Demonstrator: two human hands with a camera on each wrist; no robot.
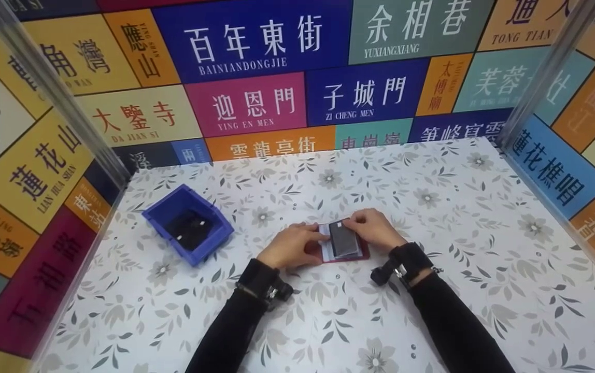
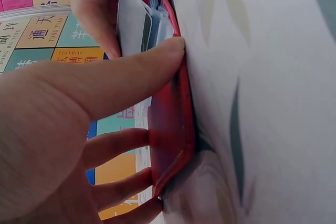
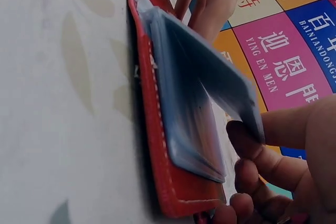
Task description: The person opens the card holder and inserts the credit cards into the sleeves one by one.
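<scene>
A red card holder (image 3: 157, 177) lies opened out on the table, with clear plastic sleeves (image 3: 184, 124) stacked inside it. In the head view a dark card (image 1: 344, 238) shows in the sleeves. My left hand (image 1: 292, 244) holds the left side of the holder, its thumb on the near edge and the other fingers along the cover in the left wrist view. My right hand (image 1: 375, 228) pinches the upper corner of a lifted sleeve between thumb and fingertip. The sleeve stands apart from the stack beneath it in the right wrist view.
A blue plastic bin (image 1: 188, 223) with black items inside stands to the left of my hands. The table (image 1: 432, 311) has a white floral cover. Panels with printed street names (image 1: 256, 98) rise at the back and both sides, with clear posts at the corners.
</scene>
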